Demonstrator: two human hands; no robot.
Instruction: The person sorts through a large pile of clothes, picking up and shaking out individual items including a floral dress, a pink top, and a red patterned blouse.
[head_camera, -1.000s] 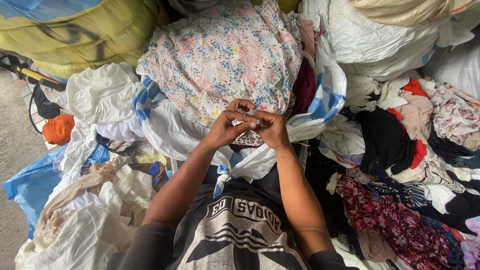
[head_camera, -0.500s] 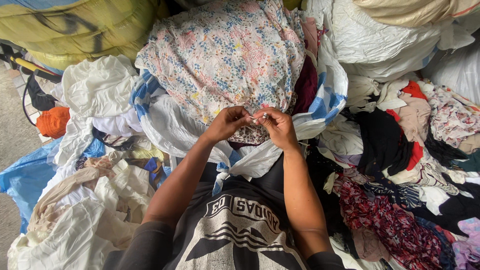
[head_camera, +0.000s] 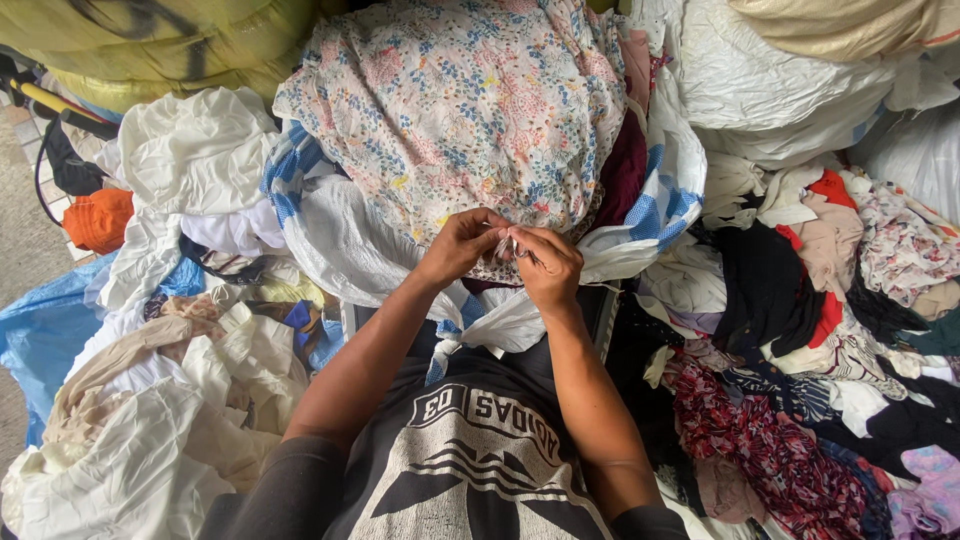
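Used-clothing sorting depot: heaped garments (head_camera: 790, 330), stuffed sacks (head_camera: 760, 70).

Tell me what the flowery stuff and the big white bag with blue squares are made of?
The flowery stuff looks like thin, soft woven cloth, maybe cotton: matte, rumpled, draping in folds. The white bag looks like woven plastic sacking: slightly shiny, with stiff creases. Both hands, left hand and right hand, pinch something small at its opening; what it is, I cannot tell.

Daylight falls on grey floor (head_camera: 20, 250) at left, with heaped clothes (head_camera: 800, 330) and yellow bales (head_camera: 170, 45) around.
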